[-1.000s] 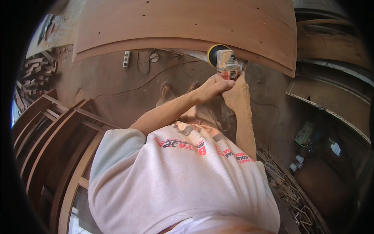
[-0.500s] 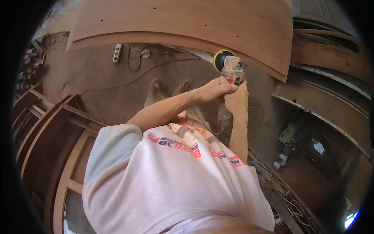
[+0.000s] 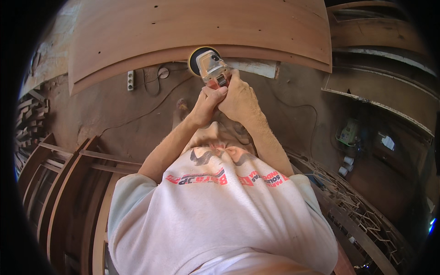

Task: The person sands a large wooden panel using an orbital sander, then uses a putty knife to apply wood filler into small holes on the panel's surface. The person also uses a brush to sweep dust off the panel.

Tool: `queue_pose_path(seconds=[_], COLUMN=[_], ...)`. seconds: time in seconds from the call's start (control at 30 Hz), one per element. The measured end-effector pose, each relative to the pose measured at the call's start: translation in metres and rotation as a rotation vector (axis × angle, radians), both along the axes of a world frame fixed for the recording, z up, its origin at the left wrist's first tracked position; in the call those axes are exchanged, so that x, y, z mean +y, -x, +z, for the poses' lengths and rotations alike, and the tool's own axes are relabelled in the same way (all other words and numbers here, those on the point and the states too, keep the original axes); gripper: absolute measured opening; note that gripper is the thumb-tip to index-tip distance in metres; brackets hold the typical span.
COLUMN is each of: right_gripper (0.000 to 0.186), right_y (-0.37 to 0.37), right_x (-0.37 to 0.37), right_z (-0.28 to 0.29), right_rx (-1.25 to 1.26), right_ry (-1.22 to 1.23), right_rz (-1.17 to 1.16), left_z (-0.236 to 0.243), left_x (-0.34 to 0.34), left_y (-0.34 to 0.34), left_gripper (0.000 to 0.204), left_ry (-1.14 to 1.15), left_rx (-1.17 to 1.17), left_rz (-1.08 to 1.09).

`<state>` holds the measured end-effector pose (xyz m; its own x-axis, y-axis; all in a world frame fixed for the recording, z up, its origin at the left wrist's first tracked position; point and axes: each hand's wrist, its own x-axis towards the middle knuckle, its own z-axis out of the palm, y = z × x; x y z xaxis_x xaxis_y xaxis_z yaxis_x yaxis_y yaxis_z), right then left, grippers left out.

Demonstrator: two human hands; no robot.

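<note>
Both my hands are closed around the body of a dusty angle grinder (image 3: 212,67), fitted with a round black sanding pad (image 3: 198,56) that has a yellow rim. My left hand (image 3: 208,103) grips the rear of the body from the left. My right hand (image 3: 239,98) wraps it from the right, its thumb side toward the grinder's head. The pad is at the stepped near edge of a large reddish-brown wooden panel (image 3: 197,27); I cannot tell whether it presses on the wood. Small dark holes dot the panel.
A white power strip (image 3: 131,80) and a cable lie on the dusty floor under the panel's edge. Wooden frames (image 3: 68,183) stand at the left, with stacked wood offcuts (image 3: 30,119) beyond. At the right are boards (image 3: 385,87) and a green machine (image 3: 349,133).
Both hands have carried the grinder left along the panel's near edge. Its head has turned, so the pad now tilts toward the panel. My view has shifted too.
</note>
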<state>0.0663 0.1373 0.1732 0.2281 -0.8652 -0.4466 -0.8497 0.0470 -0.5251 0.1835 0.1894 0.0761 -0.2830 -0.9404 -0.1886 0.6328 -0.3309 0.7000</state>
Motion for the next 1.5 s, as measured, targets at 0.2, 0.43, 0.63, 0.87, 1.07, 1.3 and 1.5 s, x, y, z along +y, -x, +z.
queue_pose_path(seconds=[0.2, 0.43, 0.63, 0.87, 1.07, 1.3, 1.5], right_gripper=[0.056, 0.063, 0.062, 0.062, 0.052, 0.050, 0.058], right_y=[0.089, 0.215, 0.291, 0.294, 0.226, 0.264, 0.356], right_x=[-0.022, -0.050, -0.069, -0.070, -0.059, -0.063, -0.079], right_z=[0.006, 0.005, 0.007, -0.003, -0.008, 0.009, 0.009], right_rx=[0.067, 0.060, 0.031, -0.061, -0.043, 0.013, 0.038], right_ry=[0.034, 0.093, 0.090, 0.110, 0.000, -0.011, 0.043], right_rz=[-0.126, -0.228, -0.326, -0.269, -0.035, -0.155, -0.314], left_z=[-0.020, 0.002, 0.004, -0.006, 0.001, 0.008, -0.010], left_x=[-0.035, -0.084, -0.112, -0.108, -0.066, -0.079, -0.120], left_y=[0.092, 0.203, 0.286, 0.283, 0.210, 0.256, 0.349], left_gripper=[0.044, 0.041, 0.036, 0.046, 0.058, 0.055, 0.050], left_ry=[0.017, 0.111, 0.117, 0.096, 0.062, 0.081, 0.110], left_rx=[0.008, -0.048, -0.012, -0.051, 0.028, -0.029, 0.013], left_rz=[-0.144, -0.284, -0.331, -0.321, -0.059, -0.159, -0.386])
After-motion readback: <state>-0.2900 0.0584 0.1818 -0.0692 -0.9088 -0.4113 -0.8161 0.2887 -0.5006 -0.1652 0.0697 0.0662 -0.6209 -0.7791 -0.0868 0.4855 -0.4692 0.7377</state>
